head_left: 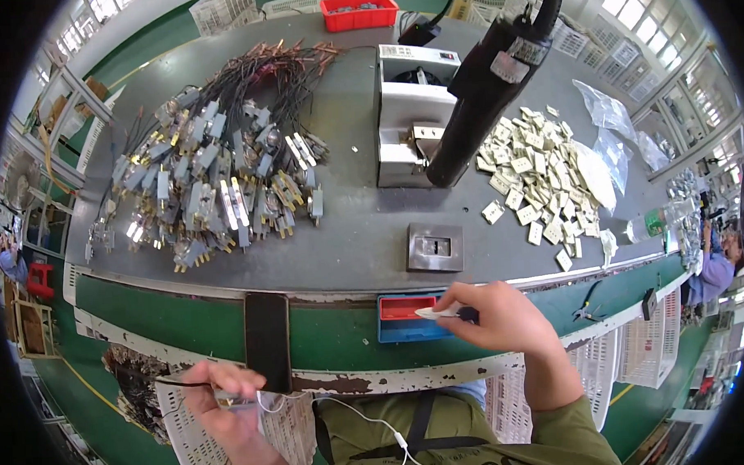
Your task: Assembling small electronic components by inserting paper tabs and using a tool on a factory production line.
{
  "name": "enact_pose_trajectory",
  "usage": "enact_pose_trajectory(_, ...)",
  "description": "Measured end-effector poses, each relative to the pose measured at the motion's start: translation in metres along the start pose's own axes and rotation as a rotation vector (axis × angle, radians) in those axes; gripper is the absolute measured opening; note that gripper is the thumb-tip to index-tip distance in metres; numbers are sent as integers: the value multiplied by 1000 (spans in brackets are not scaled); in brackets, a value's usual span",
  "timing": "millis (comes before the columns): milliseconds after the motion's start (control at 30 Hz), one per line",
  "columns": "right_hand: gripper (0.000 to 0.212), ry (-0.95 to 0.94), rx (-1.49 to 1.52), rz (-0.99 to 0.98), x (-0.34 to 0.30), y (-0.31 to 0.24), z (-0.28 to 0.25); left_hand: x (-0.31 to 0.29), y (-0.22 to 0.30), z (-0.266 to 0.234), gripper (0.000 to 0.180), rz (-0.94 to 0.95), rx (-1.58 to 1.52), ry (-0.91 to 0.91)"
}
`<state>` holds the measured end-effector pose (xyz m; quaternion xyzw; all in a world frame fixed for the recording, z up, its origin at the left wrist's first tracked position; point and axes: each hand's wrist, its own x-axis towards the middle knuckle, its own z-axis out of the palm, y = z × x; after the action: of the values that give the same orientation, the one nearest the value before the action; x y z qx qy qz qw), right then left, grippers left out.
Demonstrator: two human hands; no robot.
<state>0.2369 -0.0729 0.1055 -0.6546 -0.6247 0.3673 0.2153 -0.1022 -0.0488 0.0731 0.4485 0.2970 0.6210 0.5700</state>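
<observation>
My left hand (226,406) is closed round a small grey and metal part with a black lead (152,378), low at the left beyond the table's front edge. Fingers hide most of that part. My right hand (502,314) pinches a small white flat piece (429,313) over a blue box with a red inner tray (397,308). Something dark shows under its fingers, too hidden to name. Beyond the box sits a square metal fixture (436,247) with a slot. A large pile of grey parts with metal prongs and black leads (214,172) lies at the left.
A white bench machine (417,108) stands mid-table, with a black cylindrical tool (490,89) beside it. Many cream rectangular pieces (542,173) are heaped at the right. A phone (268,343) lies on the front ledge; pliers (587,303) rest farther right. A red bin (360,13) stands behind.
</observation>
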Motion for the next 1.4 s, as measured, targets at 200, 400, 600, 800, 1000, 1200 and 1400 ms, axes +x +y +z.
enact_pose_trajectory(200,12,-120,-451,-96,18,9,13,12,-36,34,63,180,-47,-179)
enact_pose_trajectory(400,11,-133,-565,-127,26,13,23,16,-37,32,45,144,266,-206)
enact_pose_trajectory(600,9,-143,-601,-111,30,21,28,20,-40,34,49,-35,299,-224)
enact_pose_trajectory(800,10,-117,-581,-148,29,24,27,21,-43,32,51,-99,274,-138)
enact_pose_trajectory(1000,11,-101,-494,-154,26,24,17,24,-45,31,51,-140,78,-203)
enact_pose_trajectory(1200,12,-88,-506,-182,27,32,25,21,-45,38,47,-168,181,-257)
enact_pose_trajectory(1400,16,-28,225,-299,14,9,3,18,-47,53,48,-309,27,-314)
